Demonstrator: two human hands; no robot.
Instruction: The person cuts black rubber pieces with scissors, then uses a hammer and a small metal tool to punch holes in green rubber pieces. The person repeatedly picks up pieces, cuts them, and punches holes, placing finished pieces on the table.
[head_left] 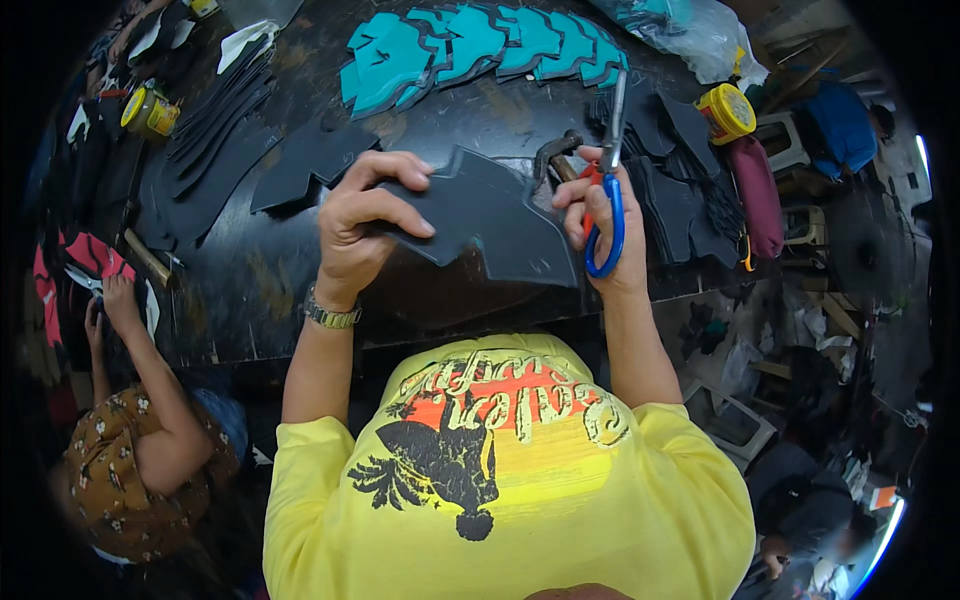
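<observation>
My left hand [350,222], a watch at its wrist, grips the left end of a flat black cut piece [485,215] between thumb and fingers. The piece has notched, angular edges and is held up over the dark table [235,305]. Closed around a pair of scissors [606,245] is my right hand [628,245], near the piece's right end. One handle loop is blue and the other red, and the blades point away toward the far side. The fingers partly cover the red loop.
Teal cut pieces [470,45] lie overlapped at the far side. Black pieces [215,150] are stacked left, more [675,190] right. A hammer [560,150] lies beyond my hands. Yellow tubs [727,112] stand at both sides. At left, another person's hands [115,305] work with scissors on pink material.
</observation>
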